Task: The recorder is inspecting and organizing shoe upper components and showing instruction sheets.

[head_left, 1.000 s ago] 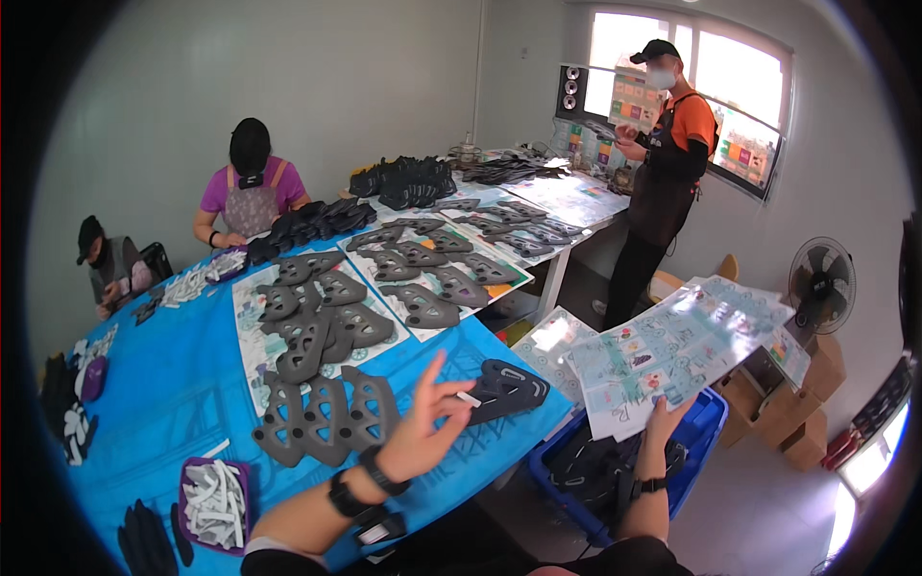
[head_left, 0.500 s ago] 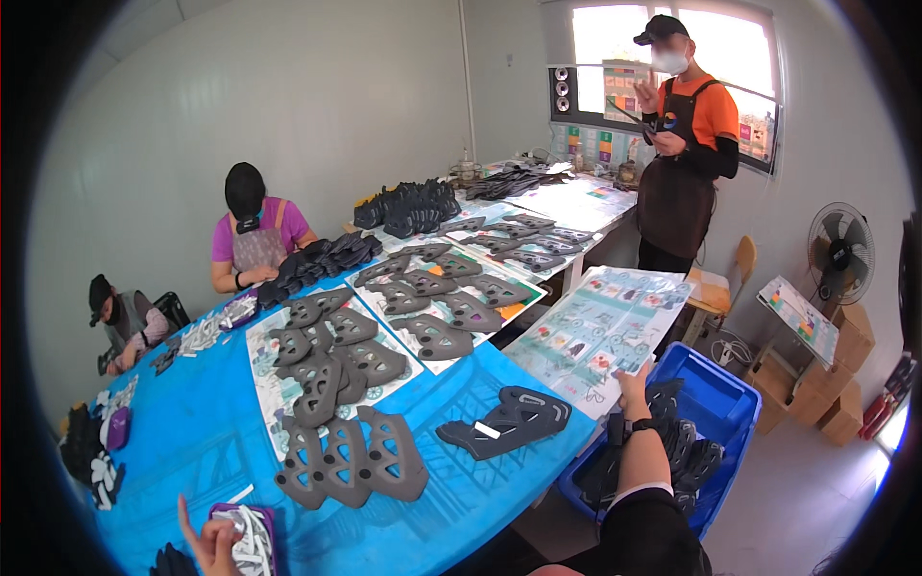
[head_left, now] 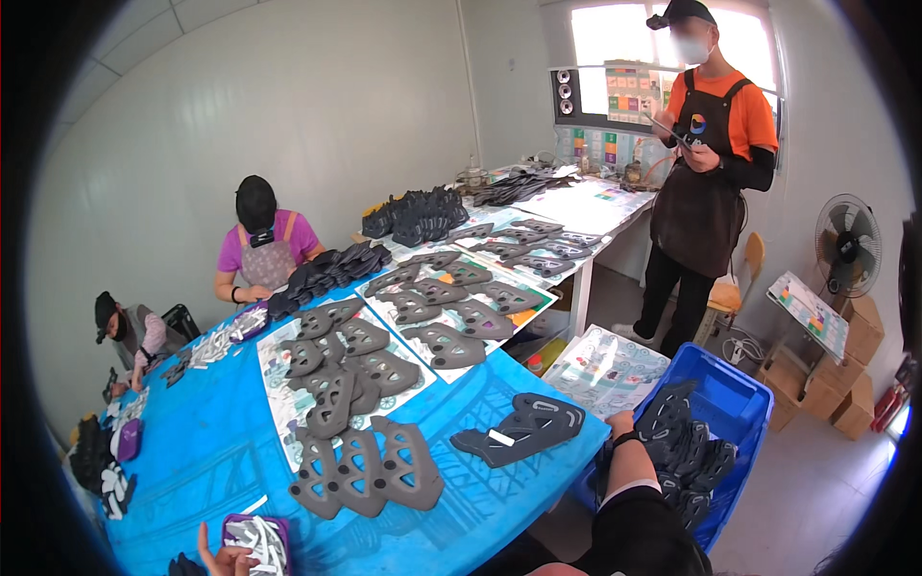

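Note:
My left hand [head_left: 223, 560] is at the near left table edge, index finger stretched up and the others bent beside a purple box [head_left: 230, 519] of white strips [head_left: 267, 543]. I see nothing held in it. My right hand [head_left: 622, 424] is beyond the table's right edge, at the near corner of a printed sheet [head_left: 615, 370] and beside a blue bin [head_left: 744, 437]. Its fingers are mostly hidden, so its grip cannot be told. Between my hands lie grey cut-out foam-like pieces [head_left: 411, 466] and a dark shaped piece [head_left: 543, 429] with a white strip [head_left: 500, 438] on it.
Several dark pieces [head_left: 687, 446] fill part of the bin. More grey pieces [head_left: 451, 346] cover printed sheets on the blue-covered table [head_left: 206, 461]. Two seated co-workers [head_left: 264, 240] are at the left; another person [head_left: 706, 173] stands at the right near a fan [head_left: 848, 245].
My right hand has moved down toward the bin's near-left side. The printed sheet has dropped lower, uncovering floor and table leg. The standing person's raised hand has come down to the dark flat object.

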`<state>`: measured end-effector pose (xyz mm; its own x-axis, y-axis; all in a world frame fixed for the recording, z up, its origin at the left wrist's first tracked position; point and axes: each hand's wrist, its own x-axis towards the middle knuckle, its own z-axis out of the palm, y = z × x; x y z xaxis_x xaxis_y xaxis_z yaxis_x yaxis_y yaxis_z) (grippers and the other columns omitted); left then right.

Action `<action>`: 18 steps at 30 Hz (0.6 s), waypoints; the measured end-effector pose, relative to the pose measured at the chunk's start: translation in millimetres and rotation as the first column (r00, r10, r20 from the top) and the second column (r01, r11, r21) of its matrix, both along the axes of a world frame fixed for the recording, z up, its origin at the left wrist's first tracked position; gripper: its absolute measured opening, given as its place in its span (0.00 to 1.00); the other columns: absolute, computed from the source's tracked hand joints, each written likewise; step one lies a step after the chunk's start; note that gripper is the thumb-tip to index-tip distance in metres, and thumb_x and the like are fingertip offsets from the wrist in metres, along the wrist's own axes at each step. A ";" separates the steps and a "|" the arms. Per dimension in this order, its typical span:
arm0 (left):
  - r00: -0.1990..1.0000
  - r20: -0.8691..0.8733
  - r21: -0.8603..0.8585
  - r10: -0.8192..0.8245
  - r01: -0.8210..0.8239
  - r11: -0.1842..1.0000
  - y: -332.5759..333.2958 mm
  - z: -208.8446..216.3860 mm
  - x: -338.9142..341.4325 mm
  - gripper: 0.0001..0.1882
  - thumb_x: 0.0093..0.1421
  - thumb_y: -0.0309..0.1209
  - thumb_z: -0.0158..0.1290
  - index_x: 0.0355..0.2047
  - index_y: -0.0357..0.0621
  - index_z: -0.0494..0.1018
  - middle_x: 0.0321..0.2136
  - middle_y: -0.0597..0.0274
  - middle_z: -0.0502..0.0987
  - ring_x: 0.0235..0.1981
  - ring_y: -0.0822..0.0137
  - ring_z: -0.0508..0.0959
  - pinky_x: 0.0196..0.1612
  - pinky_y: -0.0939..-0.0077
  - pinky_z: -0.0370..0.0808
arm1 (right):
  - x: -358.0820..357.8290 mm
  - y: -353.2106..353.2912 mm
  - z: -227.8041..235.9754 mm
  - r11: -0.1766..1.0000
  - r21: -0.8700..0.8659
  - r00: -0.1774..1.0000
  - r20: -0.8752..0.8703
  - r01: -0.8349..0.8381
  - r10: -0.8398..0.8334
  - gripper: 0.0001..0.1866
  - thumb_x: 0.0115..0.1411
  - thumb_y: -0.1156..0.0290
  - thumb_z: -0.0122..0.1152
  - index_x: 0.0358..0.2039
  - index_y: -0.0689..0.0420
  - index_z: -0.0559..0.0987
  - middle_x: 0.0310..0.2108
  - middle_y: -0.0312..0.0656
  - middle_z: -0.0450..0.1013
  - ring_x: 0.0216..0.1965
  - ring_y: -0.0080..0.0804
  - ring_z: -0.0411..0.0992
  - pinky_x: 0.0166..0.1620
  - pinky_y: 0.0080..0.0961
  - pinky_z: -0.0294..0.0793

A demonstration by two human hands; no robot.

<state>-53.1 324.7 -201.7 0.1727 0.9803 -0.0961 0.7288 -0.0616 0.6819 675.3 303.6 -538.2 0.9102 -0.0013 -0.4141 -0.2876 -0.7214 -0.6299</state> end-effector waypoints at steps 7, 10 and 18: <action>0.859 0.512 0.033 -0.016 -0.001 0.999 8.1 -36.2 12.3 0.32 0.55 0.22 0.46 0.58 0.43 0.44 0.35 0.57 0.71 0.33 0.69 0.73 0.33 0.78 0.71 | 2.8 -2.2 -54.1 0.765 0.570 0.948 0.268 -0.299 0.171 0.18 0.44 0.81 0.55 0.37 0.69 0.66 0.16 0.43 0.67 0.08 0.33 0.62 0.09 0.33 0.53; 0.852 0.516 0.131 -0.085 0.020 0.991 18.8 -33.7 31.8 0.32 0.56 0.23 0.46 0.57 0.42 0.44 0.35 0.58 0.70 0.33 0.70 0.72 0.34 0.79 0.70 | 57.4 -33.3 -114.1 0.815 0.535 0.926 0.377 -0.222 0.005 0.22 0.46 0.78 0.55 0.43 0.67 0.63 0.18 0.44 0.68 0.12 0.38 0.64 0.16 0.34 0.62; 0.816 0.573 0.116 -0.079 0.015 0.993 4.0 -32.6 15.9 0.34 0.56 0.23 0.46 0.59 0.44 0.39 0.38 0.56 0.68 0.34 0.67 0.71 0.37 0.77 0.70 | -15.3 -9.3 -36.6 0.750 -0.335 0.733 0.203 -0.571 0.649 0.20 0.48 0.62 0.51 0.34 0.66 0.76 0.43 0.60 0.66 0.45 0.53 0.66 0.47 0.34 0.65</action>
<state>-37.2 328.7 -234.3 0.2114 0.9681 0.1346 0.1993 -0.1775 0.9637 660.1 294.3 -574.9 0.8211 0.5363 -0.1955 0.4340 -0.8090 -0.3965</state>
